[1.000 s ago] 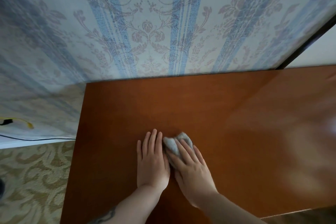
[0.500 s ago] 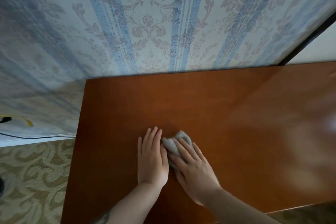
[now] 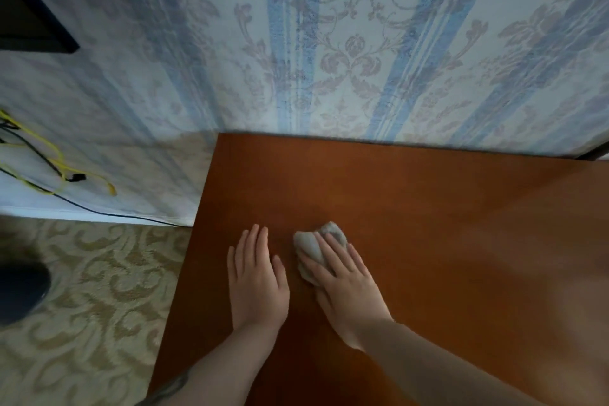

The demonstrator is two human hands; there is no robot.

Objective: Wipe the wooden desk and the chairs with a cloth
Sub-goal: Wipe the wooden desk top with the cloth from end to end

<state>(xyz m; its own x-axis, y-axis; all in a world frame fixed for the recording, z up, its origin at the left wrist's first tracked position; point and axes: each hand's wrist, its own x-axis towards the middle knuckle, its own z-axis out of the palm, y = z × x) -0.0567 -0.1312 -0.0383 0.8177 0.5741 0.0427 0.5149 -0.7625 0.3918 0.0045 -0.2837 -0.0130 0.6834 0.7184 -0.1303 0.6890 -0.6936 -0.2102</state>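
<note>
The wooden desk (image 3: 428, 214) is a bare reddish-brown top that fills the lower right, pushed against the wall. A small crumpled grey cloth (image 3: 309, 245) lies on it near the left part. My right hand (image 3: 342, 277) presses flat on the cloth with straight fingers, covering its right half. My left hand (image 3: 255, 277) rests flat on the bare wood a little to the left of the cloth, apart from it. No chair is in view.
Blue-striped floral wallpaper (image 3: 329, 59) rises behind the desk. Left of the desk lies patterned beige carpet (image 3: 92, 290). Yellow and black cables (image 3: 56, 171) hang by the baseboard. A dark round object (image 3: 19, 293) sits at the left edge, a black panel (image 3: 29, 23) at the top left.
My hands have parted: the left one now lies clear of the cloth instead of touching it. The view has swung left, showing more carpet and cables.
</note>
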